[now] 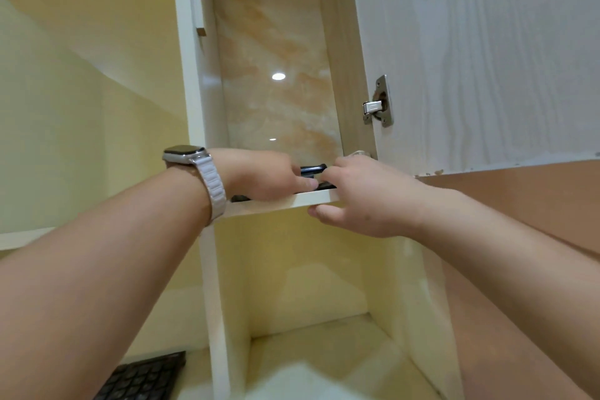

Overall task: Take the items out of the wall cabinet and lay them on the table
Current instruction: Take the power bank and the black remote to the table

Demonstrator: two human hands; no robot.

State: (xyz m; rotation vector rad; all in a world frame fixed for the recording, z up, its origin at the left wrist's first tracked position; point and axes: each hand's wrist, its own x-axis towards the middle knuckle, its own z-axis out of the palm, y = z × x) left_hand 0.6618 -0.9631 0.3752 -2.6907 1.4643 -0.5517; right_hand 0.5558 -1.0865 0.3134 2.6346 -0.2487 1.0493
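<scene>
Overhead, the open cabinet door [487,58] fills the view from 1 to 3 o'clock, pale with a wood grain. The wall cabinet [194,75] stands at 12 o'clock, its back panel glossy and marbled. Two bare forearms rise into it, one from 8 o'clock and one from 4 o'clock, and meet near the centre.

The shelf [276,204] crosses under both hands. The left hand [263,175] lies over its front edge, thumb along the edge. The right hand [360,198], at its 3 o'clock, has fingers above the shelf and thumb below it. Whether either grip is closed on anything I cannot tell, as the fingers are hidden.

A black keyboard [143,380] lies at 7 o'clock. The dark item [313,169] sits on the shelf between the two hands, touching both. A metal hinge [378,104] is on the door's inner edge at 2 o'clock, and a watch [186,154] with a pale strap rings the left wrist.
</scene>
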